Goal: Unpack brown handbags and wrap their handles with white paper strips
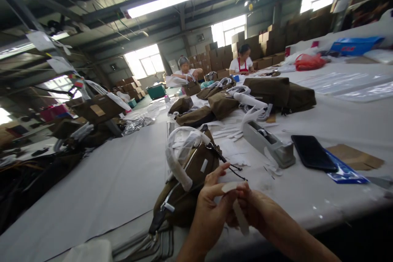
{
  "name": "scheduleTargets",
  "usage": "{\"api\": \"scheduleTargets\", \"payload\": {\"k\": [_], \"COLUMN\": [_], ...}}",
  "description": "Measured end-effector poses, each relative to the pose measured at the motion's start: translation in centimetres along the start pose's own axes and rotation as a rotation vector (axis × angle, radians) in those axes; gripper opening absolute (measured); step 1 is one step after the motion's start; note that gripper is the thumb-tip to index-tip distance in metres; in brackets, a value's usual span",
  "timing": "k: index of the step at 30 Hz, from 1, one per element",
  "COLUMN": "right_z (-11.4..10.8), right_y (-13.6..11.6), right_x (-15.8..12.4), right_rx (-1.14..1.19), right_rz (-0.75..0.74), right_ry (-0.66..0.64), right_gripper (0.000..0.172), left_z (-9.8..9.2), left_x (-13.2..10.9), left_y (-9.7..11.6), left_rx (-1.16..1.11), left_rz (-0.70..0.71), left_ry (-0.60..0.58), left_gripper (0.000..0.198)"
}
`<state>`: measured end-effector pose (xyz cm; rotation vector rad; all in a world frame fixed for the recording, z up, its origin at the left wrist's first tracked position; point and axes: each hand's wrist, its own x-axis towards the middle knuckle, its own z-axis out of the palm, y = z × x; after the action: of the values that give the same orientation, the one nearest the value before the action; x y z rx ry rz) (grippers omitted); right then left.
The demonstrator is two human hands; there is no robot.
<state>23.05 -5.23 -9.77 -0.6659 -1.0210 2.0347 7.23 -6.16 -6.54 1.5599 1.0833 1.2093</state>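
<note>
My left hand (211,202) and my right hand (256,208) meet at the front of the table, fingertips pinched together around a thin white strip (241,217). One end of the strip curls over my left index finger, and the other hangs below the fingers. Whether it is paper or tape I cannot tell. Just left of my hands lies an olive-brown bag (201,161), tilted, with a zipper and a black braided cord pull. Its handle (178,168) is wrapped in whitish film. The cord ends near my left fingertips.
A grey tape dispenser (268,145), a black phone (313,152), a blue packet (346,170) and brown paper (354,156) lie to the right. More olive bags (224,104) are heaped ahead. Two co-workers (244,62) sit at the far end. Bags fill a rack (98,108) at left.
</note>
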Motion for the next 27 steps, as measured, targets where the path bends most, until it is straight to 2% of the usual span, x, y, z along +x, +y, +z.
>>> {"api": "scheduleTargets", "payload": {"k": [2,4,6,7,8,10,11,12,13,14,16,19,21,23,27], "right_z": [0.2,0.2,0.0,-0.1,-0.2,-0.3,-0.3,-0.3,-0.1,0.0,0.5,1.0,1.4,1.8,3.4], "right_y": [0.6,1.0,0.7,0.4,-0.1,-1.4,-2.1,-2.7,-3.2,-3.7,-4.2,-4.3,-4.2,-4.2,-5.1], "right_x": [-0.3,-0.4,-0.3,-0.1,0.1,0.9,1.5,2.1,2.8,3.5,4.8,6.0,6.1,5.8,5.0], "right_rx": [0.094,0.094,0.063,0.03,-0.018,-0.175,-0.27,-0.368,-0.461,-0.547,-0.672,-0.715,-0.631,-0.487,-0.345], "right_rz": [0.095,0.13,0.117,0.089,0.037,-0.112,-0.187,-0.253,-0.307,-0.348,-0.408,-0.436,-0.398,-0.329,-0.256], "right_ry": [-0.102,-0.125,-0.088,-0.046,0.011,0.136,0.186,0.228,0.262,0.293,0.341,0.319,0.245,0.163,0.082], "right_gripper": [0.059,0.054,0.046,0.044,0.043,0.043,0.043,0.043,0.042,0.041,0.037,0.034,0.043,0.048,0.041], "left_z": [-0.3,-0.8,-1.9,-2.6,-3.6,-5.6,-6.5,-7.4,-8.0,-8.5,-9.0,-9.5,-9.9,-10.2,-9.8], "left_x": [-0.4,-0.9,-1.5,-1.8,-1.9,-1.9,-1.5,-0.9,-0.1,0.9,3.1,5.8,7.0,7.5,7.1], "left_y": [0.5,1.3,2.4,3.0,3.7,5.0,5.7,6.3,6.8,7.3,8.1,9.1,9.9,10.6,11.6], "left_rx": [0.031,0.054,0.138,0.212,0.304,0.528,0.643,0.742,0.815,0.862,0.851,0.603,0.453,0.419,0.467], "left_rz": [0.006,0.021,0.108,0.171,0.236,0.321,0.31,0.26,0.187,0.11,0.005,0.004,0.022,0.051,0.171], "left_ry": [-0.122,-0.226,-0.216,-0.117,0.049,0.471,0.636,0.698,0.672,0.59,0.415,0.237,0.147,0.126,0.136], "left_gripper": [0.023,0.019,0.018,0.018,0.02,0.028,0.038,0.053,0.069,0.082,0.09,0.066,0.045,0.036,0.037]}}
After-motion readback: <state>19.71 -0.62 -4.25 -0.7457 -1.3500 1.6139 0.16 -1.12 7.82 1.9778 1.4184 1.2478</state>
